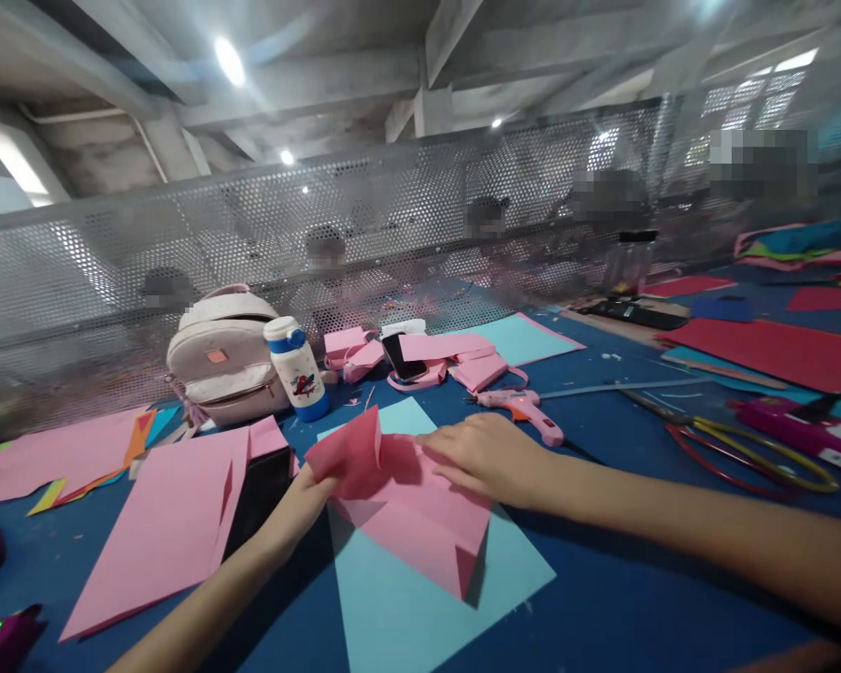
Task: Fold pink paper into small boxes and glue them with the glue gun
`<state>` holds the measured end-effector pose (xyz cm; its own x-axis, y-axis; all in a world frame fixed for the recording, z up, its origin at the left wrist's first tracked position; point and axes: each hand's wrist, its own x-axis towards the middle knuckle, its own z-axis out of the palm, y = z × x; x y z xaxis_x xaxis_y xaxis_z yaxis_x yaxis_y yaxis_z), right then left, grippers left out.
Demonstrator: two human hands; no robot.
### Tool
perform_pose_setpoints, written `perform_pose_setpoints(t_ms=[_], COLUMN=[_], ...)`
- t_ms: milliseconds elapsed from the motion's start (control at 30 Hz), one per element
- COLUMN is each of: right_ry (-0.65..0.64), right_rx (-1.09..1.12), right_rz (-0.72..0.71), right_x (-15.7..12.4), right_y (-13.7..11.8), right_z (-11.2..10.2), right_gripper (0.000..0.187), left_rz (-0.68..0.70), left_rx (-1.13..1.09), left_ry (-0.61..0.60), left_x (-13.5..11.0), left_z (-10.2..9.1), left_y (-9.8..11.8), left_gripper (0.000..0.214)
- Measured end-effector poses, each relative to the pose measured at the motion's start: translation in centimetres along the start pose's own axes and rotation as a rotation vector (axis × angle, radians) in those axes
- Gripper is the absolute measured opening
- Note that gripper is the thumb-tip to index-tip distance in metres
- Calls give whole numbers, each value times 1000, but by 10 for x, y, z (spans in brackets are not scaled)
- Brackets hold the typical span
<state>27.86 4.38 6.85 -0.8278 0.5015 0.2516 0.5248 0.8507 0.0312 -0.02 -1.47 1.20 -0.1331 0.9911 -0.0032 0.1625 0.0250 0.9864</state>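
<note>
Blue surface [589, 598], perforated metal screen [406, 192] along far edge, concrete beams [322, 89] overhead. Folded pink paper [420, 514] on light-blue sheet [392, 622], toward surface's near edge. Hands: left hand [317, 491] pinches its raised flap [350, 463]; right hand [487, 456] rests on it, can't tell if gripping. Backpack [214, 350] by far edge, left side.

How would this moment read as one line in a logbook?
left hand: holding pink paper; right hand: resting on same paper; underneath: light-blue sheet; nearby: pink glue gun
</note>
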Motion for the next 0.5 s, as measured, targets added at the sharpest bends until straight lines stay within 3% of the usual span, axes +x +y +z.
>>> perform_pose_setpoints(t_ms=[167,333,433,500], right_ry=[-1,-234,-314,-326], right_rx=[80,384,692,877], right_rz=[59,93,218,295], right_x=[22,39,40,39], right_y=[-2,-12,-13,-10], right_z=[-18,-25,-14,-4], right_gripper=[51,31,19,11], left_rz=[113,149,123,202], left_rx=[131,214,212,185], left_ry=[-232,-526,-534,-466], left_x=[-4,0,9,14], left_z=[4,13,12,5], left_y=[21,38,46,59], left_gripper=[39,37,45,47])
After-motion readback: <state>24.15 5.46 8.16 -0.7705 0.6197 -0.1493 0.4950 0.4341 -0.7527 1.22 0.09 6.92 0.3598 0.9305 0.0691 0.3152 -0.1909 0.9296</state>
